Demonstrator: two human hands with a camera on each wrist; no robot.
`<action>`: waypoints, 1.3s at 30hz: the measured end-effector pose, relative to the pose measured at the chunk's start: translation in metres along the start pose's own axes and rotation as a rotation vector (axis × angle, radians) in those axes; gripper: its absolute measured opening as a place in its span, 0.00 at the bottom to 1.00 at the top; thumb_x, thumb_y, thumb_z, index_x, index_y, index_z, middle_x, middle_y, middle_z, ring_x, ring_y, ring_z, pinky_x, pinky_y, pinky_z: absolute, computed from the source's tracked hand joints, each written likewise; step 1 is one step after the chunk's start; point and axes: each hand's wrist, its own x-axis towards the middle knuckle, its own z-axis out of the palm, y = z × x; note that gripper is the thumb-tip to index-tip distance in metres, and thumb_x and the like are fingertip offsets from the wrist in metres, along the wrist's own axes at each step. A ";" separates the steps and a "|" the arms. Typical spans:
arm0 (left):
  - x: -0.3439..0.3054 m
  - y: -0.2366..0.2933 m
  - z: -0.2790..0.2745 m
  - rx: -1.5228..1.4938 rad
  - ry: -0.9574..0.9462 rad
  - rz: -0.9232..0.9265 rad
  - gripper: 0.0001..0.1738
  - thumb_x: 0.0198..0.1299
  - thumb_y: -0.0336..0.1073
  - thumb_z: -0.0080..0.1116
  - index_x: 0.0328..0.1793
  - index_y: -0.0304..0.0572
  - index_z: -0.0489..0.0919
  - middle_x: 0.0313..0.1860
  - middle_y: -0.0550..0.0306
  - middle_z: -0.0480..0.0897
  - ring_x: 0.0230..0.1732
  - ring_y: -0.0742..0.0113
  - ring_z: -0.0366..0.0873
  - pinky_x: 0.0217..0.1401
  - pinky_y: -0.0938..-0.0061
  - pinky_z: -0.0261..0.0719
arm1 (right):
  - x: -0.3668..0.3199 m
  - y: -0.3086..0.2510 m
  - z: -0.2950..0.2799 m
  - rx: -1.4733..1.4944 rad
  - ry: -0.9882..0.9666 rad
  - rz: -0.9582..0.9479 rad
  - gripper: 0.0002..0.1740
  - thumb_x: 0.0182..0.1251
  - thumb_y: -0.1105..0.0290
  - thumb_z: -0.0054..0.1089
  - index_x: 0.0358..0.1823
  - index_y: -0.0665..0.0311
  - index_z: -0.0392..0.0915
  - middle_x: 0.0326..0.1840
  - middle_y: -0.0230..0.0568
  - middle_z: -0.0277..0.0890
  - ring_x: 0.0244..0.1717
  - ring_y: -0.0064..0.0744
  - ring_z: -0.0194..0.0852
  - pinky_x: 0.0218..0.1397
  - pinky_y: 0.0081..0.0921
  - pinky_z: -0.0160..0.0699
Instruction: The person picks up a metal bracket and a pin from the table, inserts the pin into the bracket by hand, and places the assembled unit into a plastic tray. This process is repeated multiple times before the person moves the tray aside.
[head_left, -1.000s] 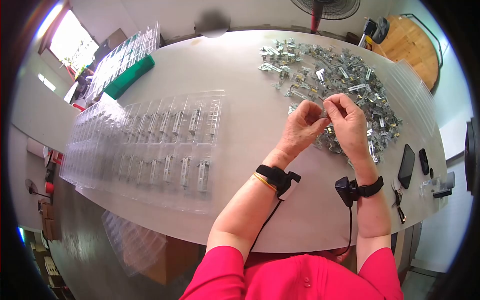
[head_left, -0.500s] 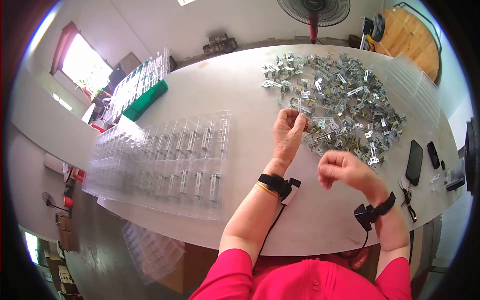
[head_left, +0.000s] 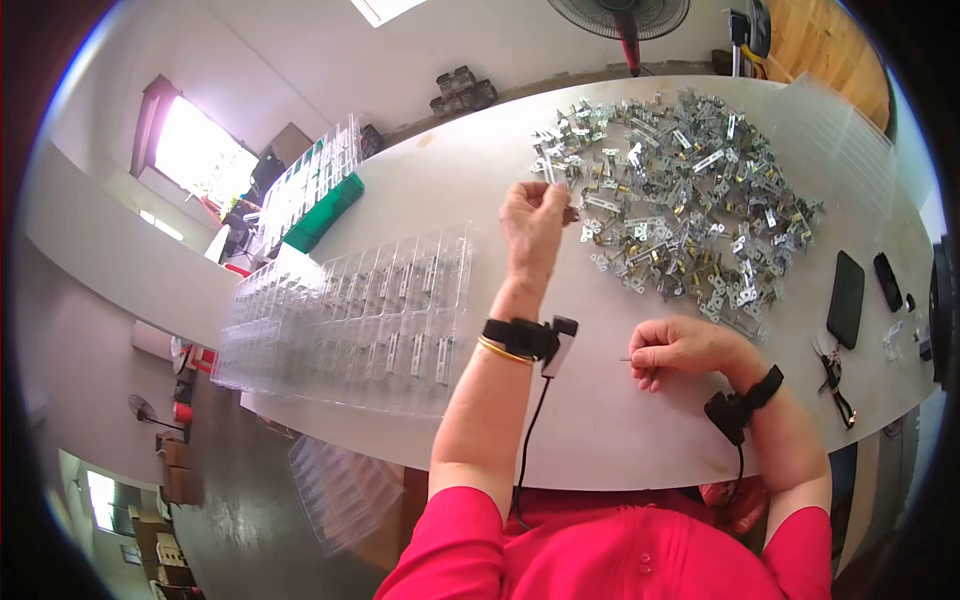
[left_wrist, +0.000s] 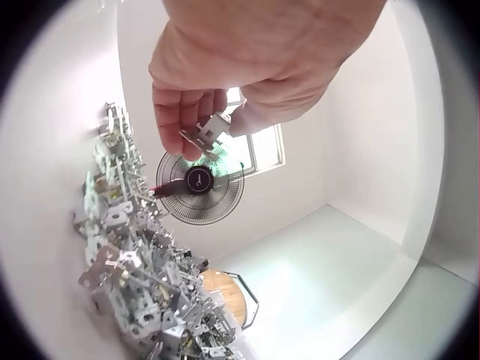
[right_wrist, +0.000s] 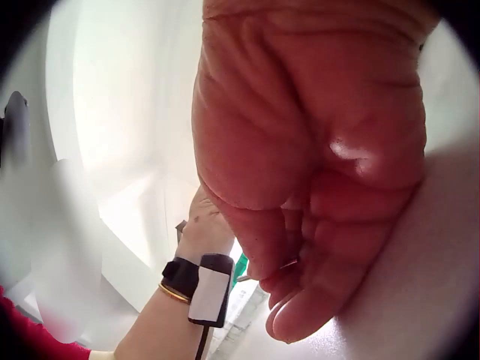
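My left hand [head_left: 532, 228] pinches a small metal bracket [head_left: 548, 168] between thumb and fingers, at the left side of a heap of similar metal brackets [head_left: 690, 170]. Seen in the left wrist view, the bracket [left_wrist: 214, 131] has a bent, boxy end that shows below the fingertips. My right hand [head_left: 685, 345] is low over the table in front of the heap, its fingers curled and its thumb pinching a thin metal pin [head_left: 625, 359] that points left. Most of that pin is hidden by the fingers in the right wrist view.
Left on the table lies a clear plastic tray [head_left: 468, 262] with rows of brackets. A green bin [head_left: 325, 215] stands behind it. To the right are a black phone [head_left: 846, 298], cutters [head_left: 830, 365] and clear trays [head_left: 835, 140]. A fan [head_left: 625, 20] stands beyond the table.
My hands were together at the heap and have parted. The left moved left with the bracket. The right came down toward the front edge, and a thin pin now shows in its fingers.
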 end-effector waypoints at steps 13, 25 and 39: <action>0.015 0.057 -0.115 0.638 0.047 -0.046 0.12 0.54 0.32 0.65 0.36 0.25 0.83 0.29 0.51 0.85 0.28 0.70 0.83 0.33 0.76 0.81 | -0.007 0.007 0.006 -0.010 0.052 -0.129 0.10 0.78 0.68 0.55 0.44 0.69 0.75 0.38 0.38 0.81 0.37 0.26 0.84 0.42 0.24 0.86; 0.020 0.018 -0.181 1.139 0.106 -0.214 0.13 0.44 0.37 0.68 0.27 0.32 0.84 0.18 0.59 0.79 0.19 0.73 0.75 0.25 0.76 0.72 | -0.006 0.010 0.004 -0.031 0.043 -0.160 0.10 0.76 0.67 0.56 0.43 0.69 0.76 0.37 0.37 0.81 0.36 0.25 0.84 0.40 0.24 0.86; 0.020 0.020 -0.159 1.353 0.035 -0.406 0.09 0.44 0.32 0.62 0.27 0.31 0.84 0.20 0.47 0.85 0.23 0.61 0.85 0.34 0.67 0.85 | -0.006 0.008 0.004 -0.073 0.051 -0.174 0.10 0.76 0.68 0.56 0.43 0.69 0.76 0.37 0.37 0.81 0.37 0.25 0.84 0.40 0.24 0.86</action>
